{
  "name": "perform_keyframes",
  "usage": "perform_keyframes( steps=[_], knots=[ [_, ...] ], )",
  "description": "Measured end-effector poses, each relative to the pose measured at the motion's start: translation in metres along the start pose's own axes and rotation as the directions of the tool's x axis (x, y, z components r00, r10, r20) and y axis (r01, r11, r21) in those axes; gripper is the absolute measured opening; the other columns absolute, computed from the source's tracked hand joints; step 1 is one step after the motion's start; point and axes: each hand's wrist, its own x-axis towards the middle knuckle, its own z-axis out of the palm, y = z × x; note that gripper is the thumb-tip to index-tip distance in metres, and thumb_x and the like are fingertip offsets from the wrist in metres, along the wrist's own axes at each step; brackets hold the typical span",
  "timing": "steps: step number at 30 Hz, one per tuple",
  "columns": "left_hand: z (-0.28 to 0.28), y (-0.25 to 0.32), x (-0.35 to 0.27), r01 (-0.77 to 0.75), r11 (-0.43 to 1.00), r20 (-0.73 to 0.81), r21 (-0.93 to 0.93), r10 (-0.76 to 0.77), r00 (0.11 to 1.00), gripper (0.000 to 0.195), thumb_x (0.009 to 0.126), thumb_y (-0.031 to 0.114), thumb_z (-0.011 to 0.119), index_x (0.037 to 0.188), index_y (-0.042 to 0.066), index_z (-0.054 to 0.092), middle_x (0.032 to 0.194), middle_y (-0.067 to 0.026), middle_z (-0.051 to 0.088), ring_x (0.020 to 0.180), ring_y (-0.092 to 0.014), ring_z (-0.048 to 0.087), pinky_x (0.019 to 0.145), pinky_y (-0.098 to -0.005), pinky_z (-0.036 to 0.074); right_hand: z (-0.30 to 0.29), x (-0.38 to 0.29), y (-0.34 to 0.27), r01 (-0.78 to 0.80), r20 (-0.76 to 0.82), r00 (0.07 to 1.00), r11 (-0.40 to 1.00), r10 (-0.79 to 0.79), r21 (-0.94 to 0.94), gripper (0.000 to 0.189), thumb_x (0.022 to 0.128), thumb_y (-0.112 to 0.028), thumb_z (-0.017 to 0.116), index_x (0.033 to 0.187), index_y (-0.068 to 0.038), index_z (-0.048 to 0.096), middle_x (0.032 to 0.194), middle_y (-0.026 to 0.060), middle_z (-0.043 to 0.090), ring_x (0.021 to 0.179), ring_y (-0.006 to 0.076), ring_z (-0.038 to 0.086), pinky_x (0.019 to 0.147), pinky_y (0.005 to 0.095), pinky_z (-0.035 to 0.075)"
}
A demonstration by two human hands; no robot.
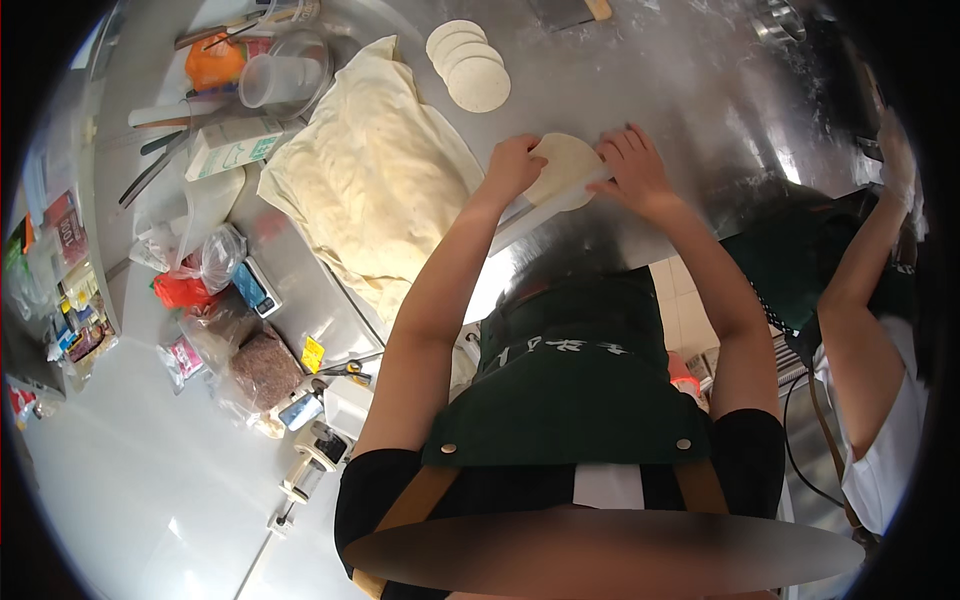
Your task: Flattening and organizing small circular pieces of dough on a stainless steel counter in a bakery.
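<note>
A flat round of dough lies on the steel worktop between my hands. My left hand has its fingers curled on the round's left edge. Across the lower part of the dough runs a pale, blurred rod that looks like a rolling pin. Its right end lies at my right hand, between the thumb and the extended fingers. Beyond my left hand, several overlapping dough rounds rest on the worktop. A large pale cloth is spread left of my left forearm, bulging over something hidden.
At the left stand a clear plastic tub, a white carton and a digital scale. Bagged brown food and scissors lie lower down. A scraper sits at the far edge. Another person's arm is at the right.
</note>
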Motion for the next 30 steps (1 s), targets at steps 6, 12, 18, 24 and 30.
perform_keyframes(
  steps=[6, 12, 18, 24, 30],
  knots=[
    [0.003, -0.012, 0.007, 0.032, 0.989, -0.023, -0.144, -0.036, 0.999, 0.028, 0.072, 0.012, 0.062, 0.098, 0.0, 0.063, 0.083, -0.0138, 0.065, 0.075, -0.02, 0.062, 0.069, -0.0308, 0.047, 0.028, 0.012, -0.019, -0.329, -0.249, 0.927, 0.928, 0.282, -0.173, 0.05, 0.079, -0.025, 0.058, 0.121, -0.002, 0.044, 0.131, 0.0154, 0.041, 0.125, 0.0292, 0.034, 0.103, 0.0465, 0.025],
    [0.007, -0.019, 0.021, 0.001, 0.979, 0.031, -0.201, 0.006, 0.999, 0.028, 0.073, 0.011, 0.062, 0.098, 0.0, 0.063, 0.085, -0.013, 0.066, 0.076, -0.019, 0.061, 0.07, -0.0305, 0.047, 0.028, 0.018, -0.012, -0.269, -0.173, 0.957, 0.938, 0.234, -0.219, 0.054, 0.08, -0.025, 0.054, 0.126, 0.0, 0.04, 0.133, 0.0158, 0.039, 0.125, 0.0278, 0.035, 0.101, 0.0468, 0.027],
    [-0.003, 0.002, 0.027, -0.061, 0.998, 0.143, 0.028, 0.056, 0.988, 0.033, 0.065, 0.017, 0.067, 0.095, 0.004, 0.066, 0.084, -0.0159, 0.065, 0.081, -0.03, 0.063, 0.071, -0.0374, 0.049, 0.029, 0.069, -0.004, -0.255, -0.266, 0.944, 0.944, 0.196, -0.211, 0.056, 0.082, -0.026, 0.052, 0.13, -0.001, 0.035, 0.135, 0.0145, 0.038, 0.126, 0.0277, 0.034, 0.101, 0.0493, 0.026],
    [-0.001, 0.024, 0.018, -0.133, 0.915, 0.221, 0.382, 0.049, 0.974, 0.026, 0.068, 0.016, 0.065, 0.09, 0.003, 0.064, 0.087, -0.0169, 0.063, 0.086, -0.033, 0.059, 0.073, -0.0406, 0.047, 0.007, -0.05, -0.021, -0.137, -0.087, 0.989, 0.97, 0.121, -0.202, 0.051, 0.079, -0.024, 0.058, 0.123, -0.004, 0.044, 0.133, 0.0116, 0.04, 0.126, 0.0252, 0.034, 0.103, 0.0467, 0.027],
    [-0.006, 0.072, -0.039, -0.195, 0.901, 0.251, 0.388, 0.101, 0.963, 0.022, 0.073, 0.013, 0.061, 0.093, 0.004, 0.063, 0.087, -0.0179, 0.062, 0.086, -0.033, 0.06, 0.073, -0.0411, 0.047, 0.0, -0.092, -0.004, 0.058, 0.05, 0.997, 0.998, -0.057, -0.034, 0.032, 0.07, -0.011, 0.062, 0.1, -0.004, 0.052, 0.108, 0.009, 0.051, 0.11, 0.0268, 0.046, 0.101, 0.0436, 0.032]
  ],
)
